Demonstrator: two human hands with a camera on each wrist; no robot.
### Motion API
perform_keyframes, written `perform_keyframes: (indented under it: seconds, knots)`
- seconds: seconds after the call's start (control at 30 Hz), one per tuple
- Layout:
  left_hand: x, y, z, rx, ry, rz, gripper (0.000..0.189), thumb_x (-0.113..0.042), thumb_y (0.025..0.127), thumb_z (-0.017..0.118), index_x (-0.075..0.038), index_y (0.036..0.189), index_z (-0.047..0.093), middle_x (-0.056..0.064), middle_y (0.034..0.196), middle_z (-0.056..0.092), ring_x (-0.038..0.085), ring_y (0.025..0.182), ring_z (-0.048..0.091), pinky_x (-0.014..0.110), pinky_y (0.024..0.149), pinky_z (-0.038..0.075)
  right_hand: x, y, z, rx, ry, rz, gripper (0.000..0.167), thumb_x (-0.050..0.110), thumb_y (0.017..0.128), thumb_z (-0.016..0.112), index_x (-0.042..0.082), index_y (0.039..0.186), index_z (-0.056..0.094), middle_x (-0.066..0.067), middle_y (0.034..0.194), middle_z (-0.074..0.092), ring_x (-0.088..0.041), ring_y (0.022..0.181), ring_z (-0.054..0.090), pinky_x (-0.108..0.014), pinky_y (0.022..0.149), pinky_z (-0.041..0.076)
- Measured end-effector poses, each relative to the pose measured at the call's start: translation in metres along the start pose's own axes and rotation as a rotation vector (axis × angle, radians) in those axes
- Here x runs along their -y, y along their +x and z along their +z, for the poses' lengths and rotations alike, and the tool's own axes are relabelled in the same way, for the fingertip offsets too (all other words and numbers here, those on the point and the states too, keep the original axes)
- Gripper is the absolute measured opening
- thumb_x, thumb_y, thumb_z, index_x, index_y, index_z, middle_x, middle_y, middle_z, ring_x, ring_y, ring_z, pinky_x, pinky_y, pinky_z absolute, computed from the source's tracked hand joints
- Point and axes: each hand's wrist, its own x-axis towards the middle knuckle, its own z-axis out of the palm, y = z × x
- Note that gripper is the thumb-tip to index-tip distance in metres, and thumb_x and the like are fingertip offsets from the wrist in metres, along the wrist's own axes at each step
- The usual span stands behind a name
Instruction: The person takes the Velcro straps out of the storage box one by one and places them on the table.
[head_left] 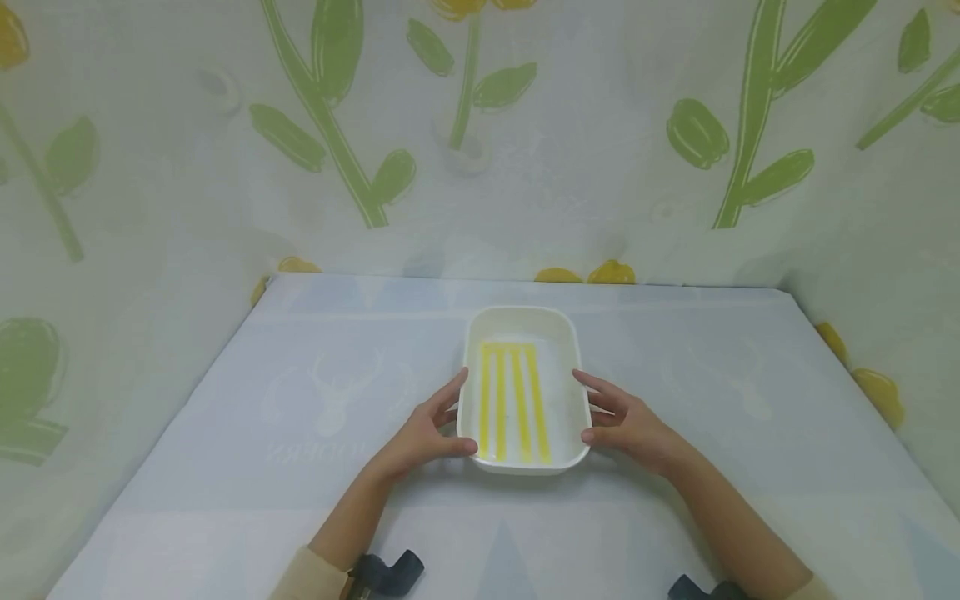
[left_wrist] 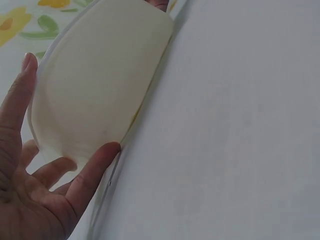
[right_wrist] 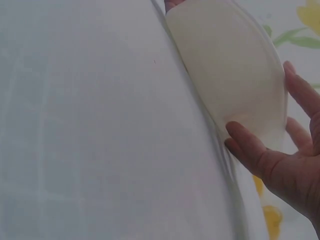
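Note:
A white rectangular dish [head_left: 564,400] with rounded corners is at the middle of the table, its open side facing up. Several yellow stripes [head_left: 501,404] run lengthwise along its inner bottom and join at the far end. My left hand [head_left: 429,429] holds the dish's left side, thumb at the near left corner and fingers spread along the wall. On the opposite side my right hand [head_left: 628,425] grips the right wall, thumb near the front corner. Both wrist views show the dish's smooth, pale outer wall [left_wrist: 100,75] between thumb and fingers.
A pale cloth with faint deer prints covers the table [head_left: 225,467]. Behind and beside it hangs a whitish backdrop [head_left: 570,167] with green leaves and yellow flowers. Dark camera mounts [head_left: 390,575] sit on both wrists, near beige sleeves [head_left: 309,575].

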Motion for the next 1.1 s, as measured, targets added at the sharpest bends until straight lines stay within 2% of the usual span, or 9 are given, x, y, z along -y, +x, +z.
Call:
perform_keyframes:
  seconds: [0.17, 0.4, 0.53, 0.67, 0.9, 1.1]
  knots:
    - [0.0, 0.003, 0.006, 0.004, -0.021, -0.021, 0.097, -0.02, 0.075, 0.081, -0.027, 0.152, 0.021, 0.003, 0.156, 0.025, 0.035, 0.134, 0.039, 0.056, 0.106, 0.033, 0.0, -0.006, -0.005, -0.003, -0.015, -0.003, 0.083, 0.006, 0.085, 0.068, 0.019, 0.152, 0.02, -0.023, 0.152, 0.025, -0.041, 0.136, 0.033, -0.033, 0.094, 0.049]
    - [0.0, 0.008, 0.01, 0.043, -0.029, -0.011, 0.095, -0.02, 0.077, 0.079, -0.027, 0.151, 0.021, 0.004, 0.156, 0.025, 0.035, 0.135, 0.037, 0.053, 0.105, 0.036, 0.0, -0.011, -0.012, -0.003, -0.018, -0.017, 0.083, 0.005, 0.085, 0.068, 0.016, 0.152, 0.019, -0.024, 0.151, 0.025, -0.04, 0.134, 0.036, -0.029, 0.092, 0.05]
    - [0.0, 0.011, 0.017, 0.055, -0.066, 0.006, 0.092, -0.02, 0.079, 0.078, -0.025, 0.152, 0.021, 0.005, 0.155, 0.025, 0.036, 0.134, 0.037, 0.046, 0.099, 0.045, -0.001, -0.014, -0.018, -0.016, -0.052, -0.012, 0.082, 0.006, 0.084, 0.068, 0.015, 0.151, 0.021, -0.025, 0.151, 0.024, -0.042, 0.134, 0.036, -0.028, 0.091, 0.05]
    - [0.0, 0.015, 0.023, 0.045, -0.087, 0.003, 0.089, -0.019, 0.08, 0.077, -0.026, 0.151, 0.024, 0.006, 0.155, 0.027, 0.037, 0.134, 0.037, 0.04, 0.089, 0.052, -0.001, -0.016, -0.025, -0.017, -0.066, -0.026, 0.082, 0.005, 0.084, 0.069, 0.013, 0.151, 0.022, -0.025, 0.151, 0.024, -0.04, 0.133, 0.038, -0.027, 0.09, 0.05]
    - [-0.005, 0.017, 0.032, 0.034, -0.156, -0.012, 0.086, -0.015, 0.082, 0.075, -0.026, 0.151, 0.024, 0.008, 0.154, 0.027, 0.038, 0.135, 0.035, 0.039, 0.084, 0.055, 0.003, -0.022, -0.032, -0.014, -0.076, -0.027, 0.082, 0.004, 0.084, 0.068, 0.013, 0.151, 0.022, -0.024, 0.152, 0.024, -0.025, 0.127, 0.049, -0.026, 0.09, 0.05]
    - [-0.002, 0.018, 0.033, -0.019, -0.186, -0.03, 0.082, -0.022, 0.081, 0.076, -0.029, 0.148, 0.031, 0.003, 0.152, 0.03, 0.033, 0.132, 0.04, 0.037, 0.08, 0.056, 0.005, -0.022, -0.033, -0.017, -0.115, -0.011, 0.082, 0.007, 0.083, 0.07, 0.013, 0.151, 0.023, -0.023, 0.152, 0.025, -0.036, 0.129, 0.044, -0.027, 0.089, 0.051]
